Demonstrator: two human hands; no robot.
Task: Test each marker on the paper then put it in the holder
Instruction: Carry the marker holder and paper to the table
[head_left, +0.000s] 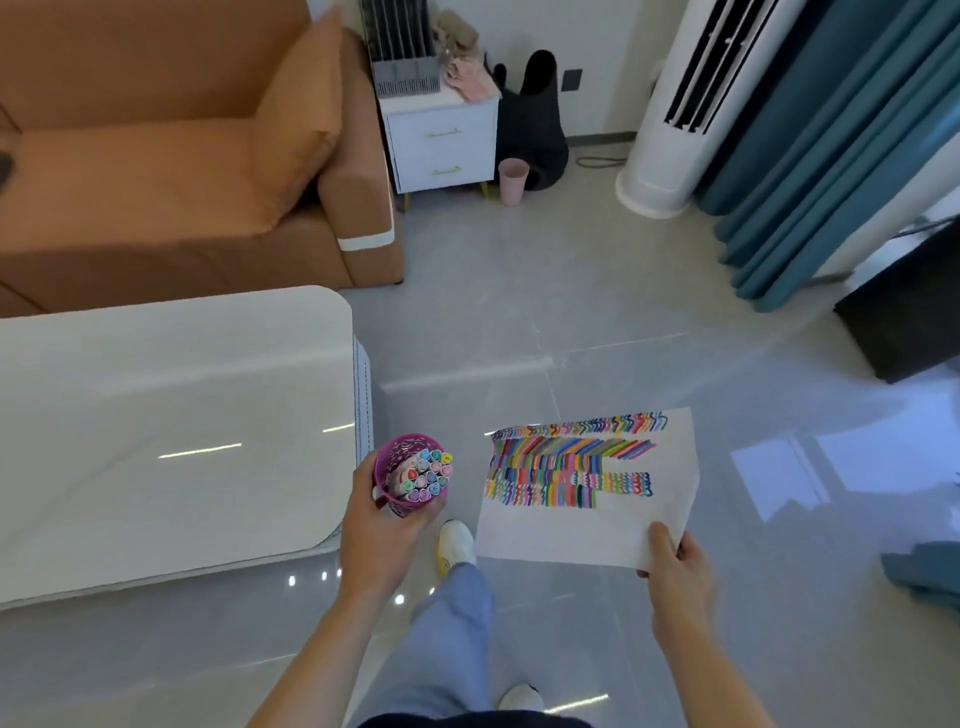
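In the head view, a pink holder (402, 457) packed with markers (428, 475) is gripped low centre of the frame by the left hand (382, 525), fingers curled round its wall. Right of it, the paper (597, 519), covered in coloured test strokes, is pinched at its lower right corner by the right hand (675, 569). Both are held above the grey floor (519, 322), beside a white table (171, 415) at left.

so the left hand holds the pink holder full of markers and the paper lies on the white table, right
Not quite. The head view shows the paper held at its corner by the right hand, off the white table. The left hand does hold the pink holder full of markers.
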